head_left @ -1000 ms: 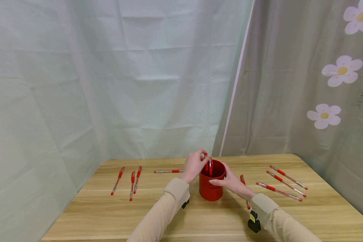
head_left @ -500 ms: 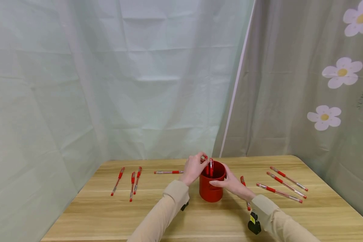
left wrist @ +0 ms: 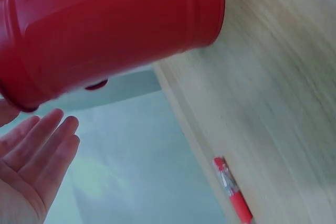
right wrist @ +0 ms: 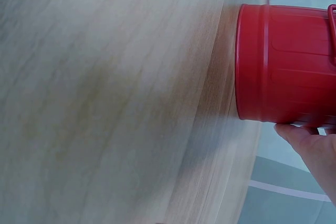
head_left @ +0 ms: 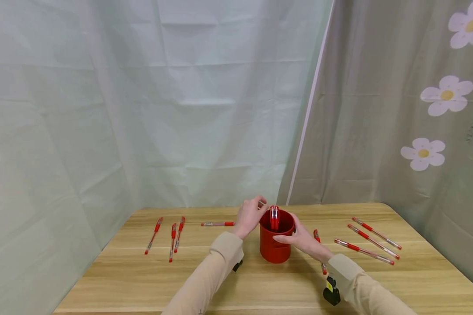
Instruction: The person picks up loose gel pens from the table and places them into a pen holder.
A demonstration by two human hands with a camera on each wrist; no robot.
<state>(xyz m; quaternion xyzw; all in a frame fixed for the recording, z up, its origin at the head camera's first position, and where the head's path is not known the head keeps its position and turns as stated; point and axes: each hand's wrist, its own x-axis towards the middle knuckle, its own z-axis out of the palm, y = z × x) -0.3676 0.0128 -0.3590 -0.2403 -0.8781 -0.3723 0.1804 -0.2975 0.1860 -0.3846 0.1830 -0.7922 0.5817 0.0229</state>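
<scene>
A red pen holder (head_left: 275, 249), shaped like a small pail, stands upright on the wooden table. Red gel pens (head_left: 274, 217) lean side by side inside it, their capped ends up above the rim. My right hand (head_left: 302, 238) grips the holder from the right, thumb on the near side near the rim; the right wrist view shows that hand (right wrist: 315, 153) against the red wall. At the left rim is my left hand (head_left: 250, 217), holding nothing. In the left wrist view its fingers (left wrist: 50, 153) are extended, close to the holder's top edge.
Several red pens lie on the table (head_left: 134, 280): a group at the left, one pen (head_left: 218, 224) behind my left hand, one pen (head_left: 317, 236) beside my right wrist, and another group (head_left: 368, 238) at the right. Curtains hang behind the table.
My left hand has let go of a pen, which now leans in the holder against another, and has drawn slightly left. The right hand keeps its grip on the holder.
</scene>
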